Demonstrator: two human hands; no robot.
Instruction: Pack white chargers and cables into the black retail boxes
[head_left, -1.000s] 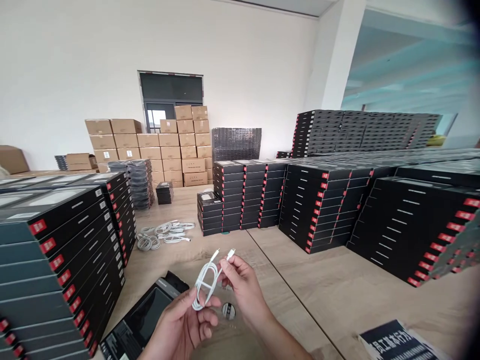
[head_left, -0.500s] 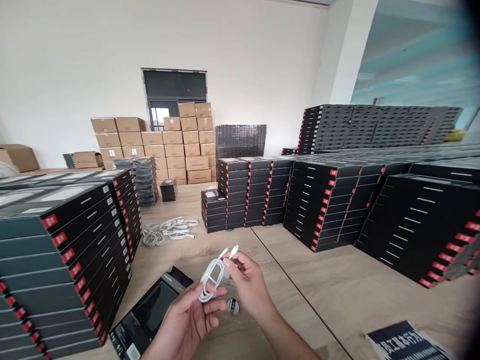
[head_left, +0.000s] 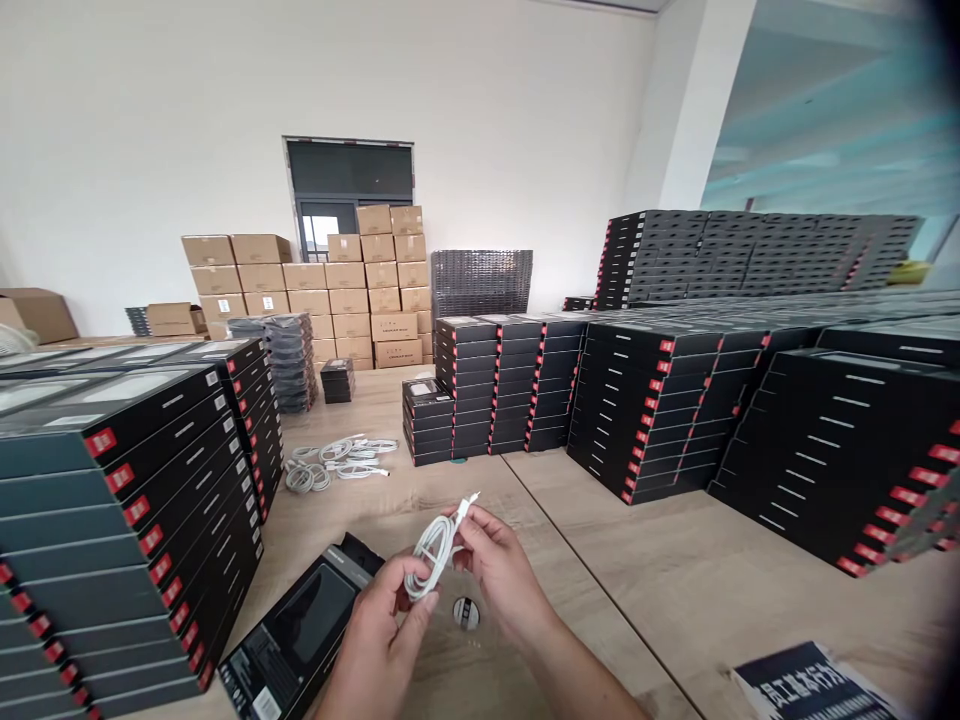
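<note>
A coiled white cable (head_left: 430,560) is held up over the table between both hands. My left hand (head_left: 390,620) pinches the lower end of the coil between thumb and fingers. The upper part, by the plug ends, is gripped in the fingers of my right hand (head_left: 499,565), with a plug tip poking out above. Below the hands a round disc with a dark and white label (head_left: 466,613) lies on the table. A black box with a dark window (head_left: 307,620) rests left of my left hand, its end flap open.
Several more coiled white cables (head_left: 337,460) lie farther back on the table (head_left: 600,540). Tall stacks of black boxes stand at the left (head_left: 180,480), centre (head_left: 502,390) and right (head_left: 840,440). A printed sheet (head_left: 810,680) is at the front right. Brown cartons (head_left: 349,300) are piled behind.
My left hand has turned and closed its fingers on the coil, which was resting in it with the lower fingers loose. The two plug ends have come together in my right hand.
</note>
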